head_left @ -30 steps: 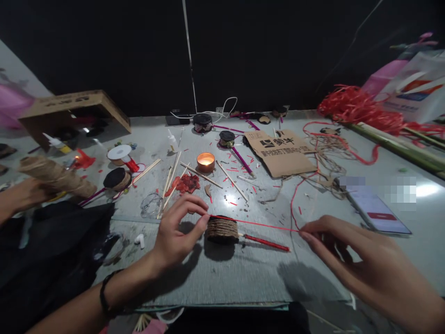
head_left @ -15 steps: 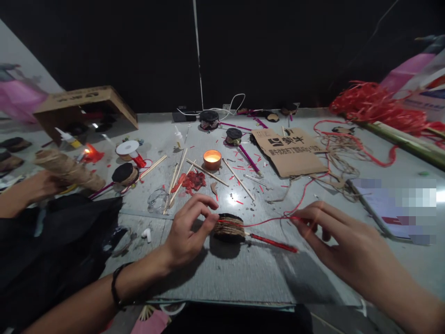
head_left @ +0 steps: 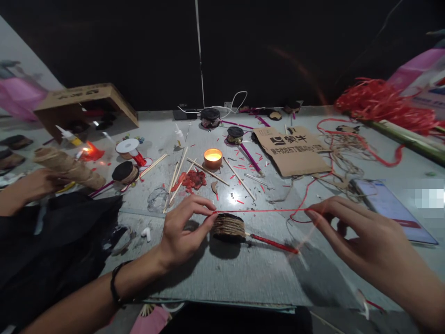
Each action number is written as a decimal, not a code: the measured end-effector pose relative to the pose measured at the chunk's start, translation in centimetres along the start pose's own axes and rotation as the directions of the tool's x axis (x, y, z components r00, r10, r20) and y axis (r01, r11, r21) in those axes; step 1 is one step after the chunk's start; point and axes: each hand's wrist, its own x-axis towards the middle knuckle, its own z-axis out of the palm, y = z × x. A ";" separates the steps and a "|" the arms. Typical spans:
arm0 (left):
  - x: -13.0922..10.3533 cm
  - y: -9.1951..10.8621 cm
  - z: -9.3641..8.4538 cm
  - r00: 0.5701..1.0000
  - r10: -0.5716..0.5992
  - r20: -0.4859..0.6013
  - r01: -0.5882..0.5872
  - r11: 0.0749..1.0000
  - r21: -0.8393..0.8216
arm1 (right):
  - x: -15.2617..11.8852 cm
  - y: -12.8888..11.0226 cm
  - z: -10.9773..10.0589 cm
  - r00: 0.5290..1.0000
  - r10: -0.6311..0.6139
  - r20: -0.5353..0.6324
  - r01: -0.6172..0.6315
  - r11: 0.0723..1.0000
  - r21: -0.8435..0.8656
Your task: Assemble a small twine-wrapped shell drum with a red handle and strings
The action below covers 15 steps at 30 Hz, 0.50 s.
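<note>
A thin red cord (head_left: 259, 211) runs straight between my two hands. My left hand (head_left: 186, 229) pinches one end of that stretch between thumb and forefinger, just beside a small drum (head_left: 228, 228) with black faces and twine wound round its side. My right hand (head_left: 351, 229) pinches the cord farther right, and a loose loop hangs by its fingertips before trailing back across the table. From the drum a stick handle (head_left: 274, 243), wrapped in red, points right. The drum lies on the table below the cord; whether the cord touches it I cannot tell.
A lit candle (head_left: 212, 159) burns beyond my hands, among wooden sticks and red scraps. A cardboard piece (head_left: 294, 153) and a phone (head_left: 399, 211) lie to the right. At the left, another person's hand (head_left: 38, 188) is beside a twine-covered tube (head_left: 67, 168).
My right hand has moved right, drawing the sagging red cord straight. The cord has lifted off the drum's front. My left hand has stayed nearly in place.
</note>
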 end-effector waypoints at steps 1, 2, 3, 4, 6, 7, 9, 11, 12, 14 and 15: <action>0.1 0.0 0.0 1.000 0.000 -0.005 0.000 1.000 0.003 | 0.0 -0.1 0.0 1.000 0.000 -0.003 0.000 1.000 -0.002; 0.1 0.0 0.0 1.000 0.000 -0.009 0.001 1.000 0.006 | 0.0 -0.1 -0.1 1.000 -0.001 -0.005 0.001 1.000 -0.004; 0.1 0.0 0.0 1.000 -0.001 -0.011 0.001 1.000 0.010 | 0.0 -0.2 -0.2 1.000 -0.002 -0.008 0.002 1.000 -0.005; 0.2 0.0 0.0 1.000 -0.001 -0.012 0.001 1.000 0.014 | 0.0 -0.3 -0.3 1.000 -0.002 -0.011 0.002 1.000 -0.005; 0.2 0.0 0.0 1.000 -0.003 -0.011 0.003 1.000 0.023 | 0.0 -0.3 -0.4 1.000 0.006 -0.017 -0.006 1.000 0.000; 0.2 0.0 0.0 1.000 -0.004 -0.009 0.004 1.000 0.027 | -0.1 -0.2 -0.4 1.000 0.016 -0.017 -0.015 1.000 0.004; 0.2 0.1 -0.1 1.000 -0.003 -0.004 0.004 0.999 0.034 | -0.2 0.0 -0.4 0.999 0.047 0.000 -0.047 0.999 0.004; 0.2 0.2 -0.1 1.000 -0.001 0.004 0.001 0.999 0.040 | -0.5 0.1 -0.2 0.996 0.070 0.046 -0.070 0.998 -0.007; 0.2 0.2 -0.1 1.000 0.002 0.007 -0.002 0.999 0.042 | -0.6 0.0 -0.1 0.995 0.073 0.064 -0.072 0.997 -0.011; 0.2 0.2 -0.1 1.000 0.007 0.012 -0.008 0.999 0.046 | -0.6 -0.4 0.2 0.996 0.050 0.071 -0.050 0.999 0.009; 0.2 0.2 -0.1 1.000 0.010 0.014 -0.011 0.999 0.047 | -0.5 -0.9 0.4 0.998 0.028 0.061 -0.031 0.999 0.036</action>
